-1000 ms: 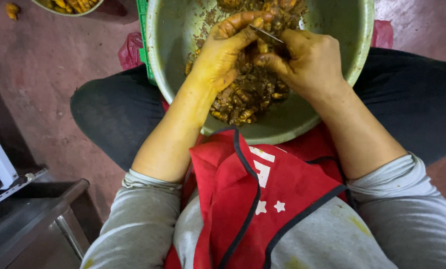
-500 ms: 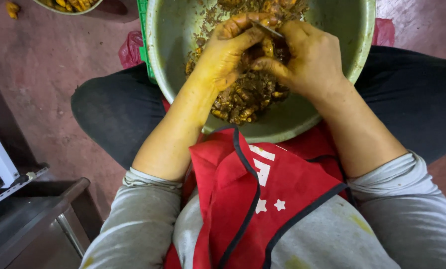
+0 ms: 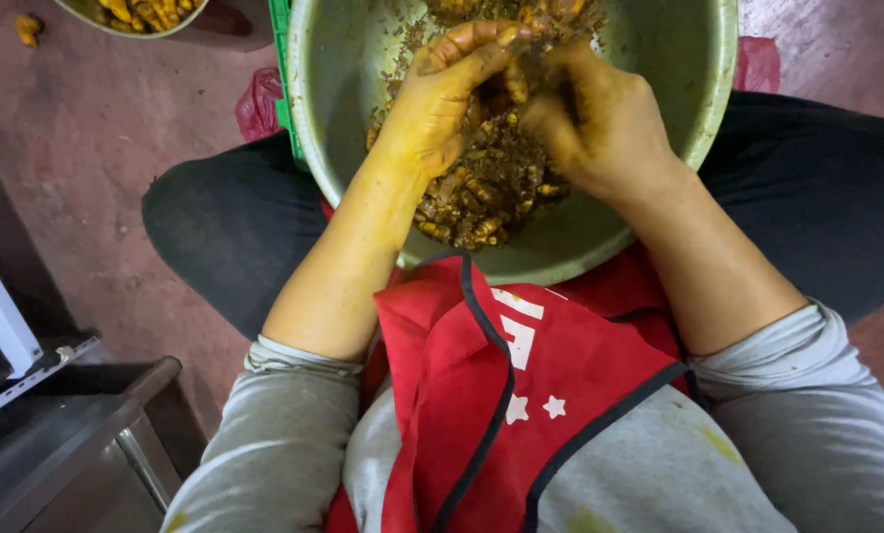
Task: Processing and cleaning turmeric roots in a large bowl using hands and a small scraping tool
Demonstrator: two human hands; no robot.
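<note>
A large metal bowl (image 3: 703, 128) rests between my knees, holding a heap of yellow-brown, soil-covered roots (image 3: 481, 192). Both my hands are over the heap, stained yellow. My left hand (image 3: 442, 109) pinches a small root piece (image 3: 513, 87) at its fingertips. My right hand (image 3: 610, 133) is curled tight against that piece, fingers closed around a small knife whose blade is now mostly hidden behind the fingers. A red apron (image 3: 521, 395) covers my lap under the bowl's near rim.
A second bowl (image 3: 136, 15) with yellow pieces sits at the top left, and one loose piece (image 3: 29, 28) lies on the reddish floor. A green crate edge (image 3: 282, 59) and red bag (image 3: 259, 99) flank the big bowl. A steel cabinet (image 3: 57, 444) stands at lower left.
Both hands have moved slightly up toward the far side of the bowl and closed together. The knife blade that showed between them is now covered by the fingers.
</note>
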